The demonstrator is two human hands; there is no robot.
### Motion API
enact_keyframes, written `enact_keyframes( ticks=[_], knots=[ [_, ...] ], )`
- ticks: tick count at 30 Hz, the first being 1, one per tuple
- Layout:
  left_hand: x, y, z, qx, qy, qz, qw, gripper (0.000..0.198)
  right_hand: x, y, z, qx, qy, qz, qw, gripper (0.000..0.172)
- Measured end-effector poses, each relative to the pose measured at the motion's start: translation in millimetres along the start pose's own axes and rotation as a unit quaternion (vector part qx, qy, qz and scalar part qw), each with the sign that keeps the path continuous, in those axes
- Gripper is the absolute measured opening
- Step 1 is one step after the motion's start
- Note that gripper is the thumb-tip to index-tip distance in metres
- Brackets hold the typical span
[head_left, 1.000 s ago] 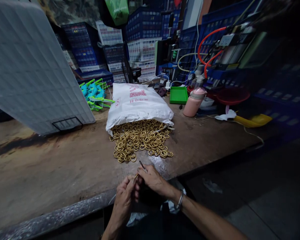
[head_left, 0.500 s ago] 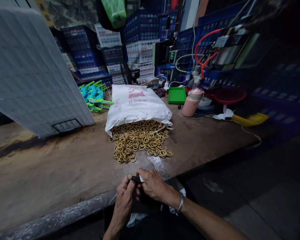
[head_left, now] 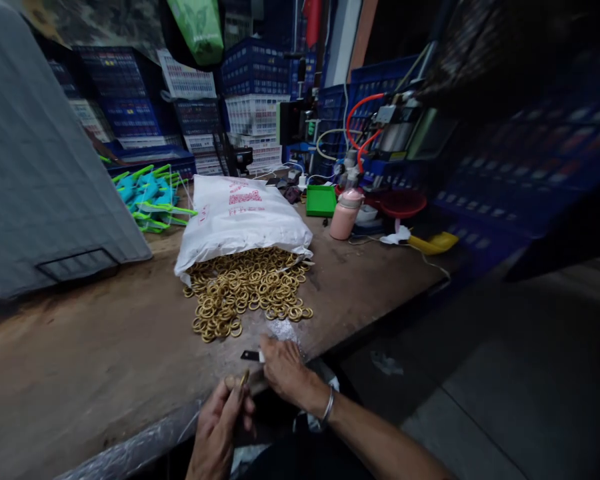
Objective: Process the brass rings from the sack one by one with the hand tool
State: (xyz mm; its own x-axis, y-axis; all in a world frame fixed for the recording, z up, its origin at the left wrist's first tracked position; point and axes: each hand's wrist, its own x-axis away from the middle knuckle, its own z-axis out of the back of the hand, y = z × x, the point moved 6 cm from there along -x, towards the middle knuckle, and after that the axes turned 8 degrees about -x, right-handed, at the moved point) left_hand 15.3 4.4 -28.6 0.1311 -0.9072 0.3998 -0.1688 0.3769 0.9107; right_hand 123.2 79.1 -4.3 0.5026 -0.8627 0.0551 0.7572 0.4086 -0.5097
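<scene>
My left hand [head_left: 217,423] is closed at the table's front edge, pinching a brass-coloured ring [head_left: 245,378] between thumb and fingertips. Just right of it and slightly farther off, my right hand [head_left: 286,370] grips a small knife [head_left: 251,355]. Its dark blade points left and a bit of white shows by the fingers; the rest of the handle is hidden. The blade is apart from the ring. Beyond both hands lies a heap of brass-coloured rings [head_left: 245,287], spilling from the open mouth of a white sack [head_left: 253,223] with red print.
A tall pale panel [head_left: 45,167] stands at left, beside turquoise and bright green plastic pieces [head_left: 153,197]. Behind the sack are a green tray [head_left: 321,201] and a pink bottle [head_left: 346,215]. A yellow scoop [head_left: 434,243] lies at right. Stacked crates [head_left: 255,113] line the back.
My hands have moved apart: the left came down with the ring, and the knife, earlier at the left fingers, is now away from them. The view has turned right.
</scene>
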Motion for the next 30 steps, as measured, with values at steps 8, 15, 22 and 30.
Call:
enact_keyframes(
  ticks=[8,15,22,30],
  knots=[
    [-12.5,-18.1,-10.3,0.131,-0.029,0.064,0.989,0.042,10.5,98.9,57.0,0.028,0.158,-0.200,0.967,0.019],
    [-12.6,-14.4,-12.3,0.173,-0.016,0.104,0.979,0.034,-10.6,90.1,47.5,0.021,0.136,-0.185,0.973,0.022],
    [-11.1,-17.8,1.0,0.275,-0.029,0.141,0.951,0.021,-48.8,56.2,30.2,0.036,0.138,-0.102,0.985,0.018],
    [-22.5,10.6,6.5,0.229,0.010,0.055,0.972,0.025,-68.6,16.1,28.2,-0.108,0.130,0.023,0.985,0.012]
  ],
)
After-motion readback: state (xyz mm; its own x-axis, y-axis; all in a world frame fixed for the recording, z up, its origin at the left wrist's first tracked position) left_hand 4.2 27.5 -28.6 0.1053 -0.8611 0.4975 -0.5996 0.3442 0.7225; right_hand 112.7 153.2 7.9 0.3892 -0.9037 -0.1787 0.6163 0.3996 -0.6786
